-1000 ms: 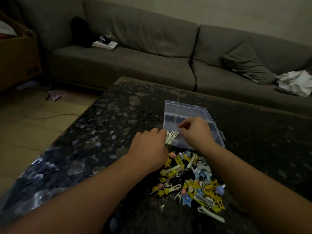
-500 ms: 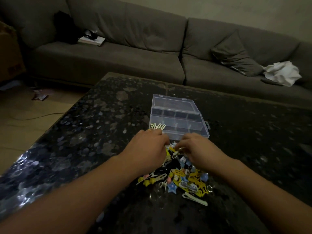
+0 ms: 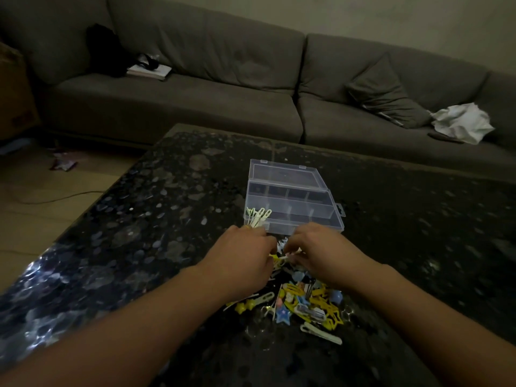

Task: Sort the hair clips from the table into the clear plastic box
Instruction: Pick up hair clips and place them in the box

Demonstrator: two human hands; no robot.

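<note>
On the dark speckled glossy bench (image 3: 117, 247), the clear plastic compartment box (image 3: 293, 202) holds only a few pale yellow-white hair clips (image 3: 258, 216) in its near-left cell, while the colourful clip pile (image 3: 304, 300) remains unsorted beneath the left hand (image 3: 240, 263) and right hand (image 3: 321, 252), both curled, grasp unclear.

Behind my worktop: a lived-in sofa and a cluttered floor.

From my feed I see a long grey-brown sofa (image 3: 223, 107) running across the back, with a matching cushion (image 3: 386, 93) leaning at its right end and a crumpled white cloth (image 3: 462, 122) just beside that. At the left end a black bag (image 3: 104, 50) sits against the backrest, next to a book (image 3: 149, 71). A cardboard box (image 3: 15, 93) stands far left, and a thin cable (image 3: 55, 197) trails over the wooden floor (image 3: 42, 219).
</note>
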